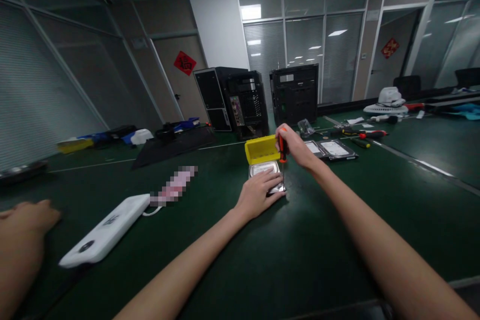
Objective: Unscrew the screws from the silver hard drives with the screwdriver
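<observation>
A silver hard drive point(258, 168) lies on the green table in front of an opened yellow plastic case point(260, 150). My left hand point(258, 191) presses down on the drive, its fingers across the top and its thumb along the near edge. In my right hand point(291, 142) is an upright screwdriver point(283, 151) with an orange and black handle, gripped from above. Its shaft points straight down, and the tip meets the drive's near right corner beside my left fingers. Whether the tip sits in a screw is too small to tell.
Two more drives point(336, 149) lie to the right, near pliers and screwdrivers point(373, 134). Computer cases point(294, 92) stand behind. A white power bank point(107, 230) with a cable rests at left, near another person's hand point(32, 217). A black mat point(172, 145) lies farther back.
</observation>
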`<state>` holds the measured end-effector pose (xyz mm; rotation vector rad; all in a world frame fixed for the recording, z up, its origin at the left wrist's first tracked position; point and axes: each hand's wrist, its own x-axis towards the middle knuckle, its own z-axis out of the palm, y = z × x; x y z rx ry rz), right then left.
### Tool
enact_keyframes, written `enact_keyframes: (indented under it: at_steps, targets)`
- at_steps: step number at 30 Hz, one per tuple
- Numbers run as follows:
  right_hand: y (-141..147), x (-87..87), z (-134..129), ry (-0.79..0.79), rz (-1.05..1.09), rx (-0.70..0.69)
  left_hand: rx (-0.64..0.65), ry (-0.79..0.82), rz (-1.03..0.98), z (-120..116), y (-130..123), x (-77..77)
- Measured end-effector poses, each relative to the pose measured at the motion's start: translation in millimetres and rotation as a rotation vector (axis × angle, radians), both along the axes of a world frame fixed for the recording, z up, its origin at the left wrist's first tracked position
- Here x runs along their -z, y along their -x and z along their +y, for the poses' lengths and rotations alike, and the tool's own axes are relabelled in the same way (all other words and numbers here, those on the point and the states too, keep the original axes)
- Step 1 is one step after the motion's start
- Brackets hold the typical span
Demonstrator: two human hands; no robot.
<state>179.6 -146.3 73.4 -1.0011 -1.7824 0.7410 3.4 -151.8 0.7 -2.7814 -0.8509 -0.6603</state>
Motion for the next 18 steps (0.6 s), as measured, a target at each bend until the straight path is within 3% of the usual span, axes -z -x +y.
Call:
enact_keyframes:
  at_steps: [5, 10, 18]
  targets:
    - [16.3, 13.6, -6.1, -0.197, 0.182, 0.16, 0.01, -0.018, -0.028, 0.4, -1.4, 1.4]
    - [28.8, 11.6, -15.2, -0.201, 0.34, -0.04, -0.002, -0.021, -0.014, -0.7, -2.6, 3.5]
    - [12.2, 21.7, -9.3, -0.121, 0.433, 0.0, 0.014, -0.006, 0.021, 2.2, -4.5, 6.5]
